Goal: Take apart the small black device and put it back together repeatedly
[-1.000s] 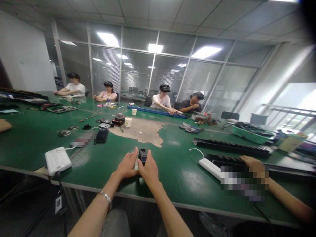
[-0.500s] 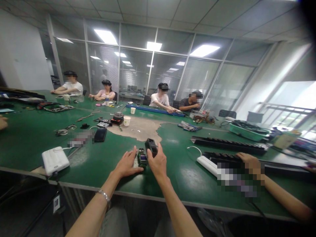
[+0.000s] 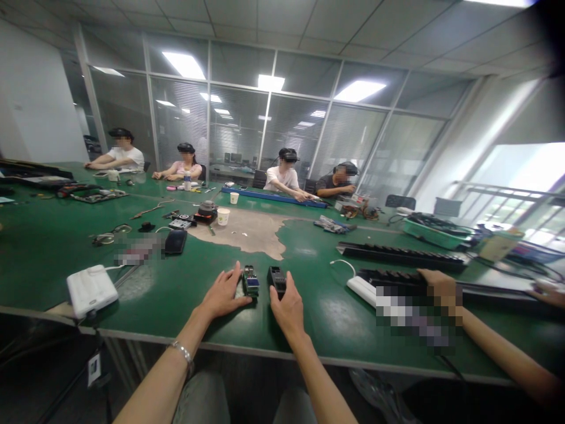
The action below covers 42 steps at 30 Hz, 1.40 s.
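My left hand (image 3: 224, 294), with a silver bracelet at its wrist, grips a small green circuit board assembly (image 3: 251, 285) from the left. Its thumb lies along the near end and its fingers along the far side. A small blue-violet patch shows on top of the board. To the right, my right hand (image 3: 289, 303) is closed around a black plastic housing (image 3: 277, 278), thumb and fingers on its sides. A gap of green tabletop (image 3: 261, 321) separates the board from the housing.
At left lie a white power adapter (image 3: 92, 290) and a black phone-like slab (image 3: 175, 241). Paper cups (image 3: 223, 217) stand farther back. At right, a neighbour's hand (image 3: 436, 285) rests on long black strips (image 3: 397, 257) near a white device (image 3: 362, 290). Several people sit opposite.
My right hand has lowered the black housing toward the tabletop and away from the board, so the gap between them is wider. My left hand still keeps the board.
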Available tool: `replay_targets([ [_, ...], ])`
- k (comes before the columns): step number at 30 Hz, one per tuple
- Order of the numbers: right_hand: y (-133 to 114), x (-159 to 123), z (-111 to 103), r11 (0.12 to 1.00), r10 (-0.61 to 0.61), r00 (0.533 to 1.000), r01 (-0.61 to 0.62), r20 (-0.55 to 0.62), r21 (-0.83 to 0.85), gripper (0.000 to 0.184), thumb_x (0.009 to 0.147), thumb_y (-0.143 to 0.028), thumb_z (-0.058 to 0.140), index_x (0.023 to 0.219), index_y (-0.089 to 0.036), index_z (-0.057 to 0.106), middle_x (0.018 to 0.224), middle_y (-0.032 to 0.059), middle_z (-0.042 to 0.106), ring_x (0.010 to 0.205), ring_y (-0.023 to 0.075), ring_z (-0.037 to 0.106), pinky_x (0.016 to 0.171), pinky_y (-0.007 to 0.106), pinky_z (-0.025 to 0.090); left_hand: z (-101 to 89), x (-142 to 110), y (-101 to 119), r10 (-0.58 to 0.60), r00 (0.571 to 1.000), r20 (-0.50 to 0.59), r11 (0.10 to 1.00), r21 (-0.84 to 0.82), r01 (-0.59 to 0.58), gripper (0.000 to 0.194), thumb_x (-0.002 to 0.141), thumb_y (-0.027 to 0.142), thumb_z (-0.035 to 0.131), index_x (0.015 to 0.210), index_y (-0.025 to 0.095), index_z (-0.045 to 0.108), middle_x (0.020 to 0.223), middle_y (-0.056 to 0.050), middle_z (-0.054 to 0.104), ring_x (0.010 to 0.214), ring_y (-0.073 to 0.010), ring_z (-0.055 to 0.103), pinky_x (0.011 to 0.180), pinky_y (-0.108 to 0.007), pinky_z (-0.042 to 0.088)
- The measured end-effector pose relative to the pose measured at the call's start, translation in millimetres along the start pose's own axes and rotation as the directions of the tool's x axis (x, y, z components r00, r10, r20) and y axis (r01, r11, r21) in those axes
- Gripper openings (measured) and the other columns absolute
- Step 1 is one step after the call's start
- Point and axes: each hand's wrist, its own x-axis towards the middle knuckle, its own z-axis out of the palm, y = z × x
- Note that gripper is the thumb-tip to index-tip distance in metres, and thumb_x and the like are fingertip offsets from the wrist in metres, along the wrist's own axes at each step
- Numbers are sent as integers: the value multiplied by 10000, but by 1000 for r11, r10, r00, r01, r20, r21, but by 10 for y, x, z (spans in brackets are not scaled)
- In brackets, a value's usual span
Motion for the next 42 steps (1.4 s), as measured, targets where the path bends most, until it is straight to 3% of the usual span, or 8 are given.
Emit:
replay_targets([
  [5,34,-60,31,999,-54,999,54,-1,-10,702,873,-418,497,1412,3,339,1351,247,483,1250,311,478,1015,438,406,-1,-4,4,1,1000,11,1000,19,-1,939,792,688,524,1497,203,136,1551,-114,238,1403,-293,260,1150,-445,148],
  [11,31,-69,21,993,-120,989,119,-86,-16,722,886,-469,487,1431,-30,310,1412,238,415,1306,311,403,1054,482,354,-4,-9,11,22,1000,13,1000,19,-22,887,807,690,506,1484,214,186,1526,-108,301,1405,-284,254,1149,-448,141],
  [14,60,-69,46,993,-118,991,117,-58,-18,674,898,-442,463,1416,-29,340,1371,238,463,1267,303,451,1023,468,389,6,-5,2,22,1000,9,999,26,-23,856,806,688,509,1468,218,236,1533,-108,283,1404,-286,256,1148,-452,142],
  [21,46,-31,40,998,-62,998,62,29,-10,617,898,-382,456,1401,-31,381,1309,227,527,1219,296,505,983,430,427,0,-15,-9,21,1000,3,1000,19,-21,899,808,676,511,1493,216,155,1552,-107,237,1408,-281,252,1151,-447,141],
  [27,-206,153,-37,994,0,1000,1,-12,105,648,900,-419,458,1400,-15,376,1352,232,493,1251,305,482,1024,429,391,15,-9,-16,28,1000,-6,1000,6,-28,1053,811,657,528,1501,166,-97,1513,-117,330,1401,-280,262,1150,-451,143],
  [34,-618,232,32,976,-76,997,74,3,206,609,888,-386,498,1388,-52,404,1319,214,530,1219,288,518,1006,413,411,26,-8,-4,37,999,-27,999,12,-36,1046,813,650,521,1502,138,-75,1510,-139,328,1391,-286,288,1146,-458,166],
  [39,-725,151,126,978,-111,993,104,33,183,623,889,-371,506,1396,-29,388,1304,233,535,1209,302,526,978,422,435,53,-2,-40,50,998,-37,998,32,-49,992,811,652,508,1506,142,17,1551,-164,211,1385,-293,307,1144,-464,179],
  [42,-741,128,145,979,-133,991,126,33,162,639,887,-370,507,1402,-16,373,1295,237,540,1200,301,531,965,415,446,62,-1,-49,55,998,-37,998,29,-54,998,816,632,506,1503,127,-14,1551,-176,201,1391,-294,297,1144,-469,181],
])
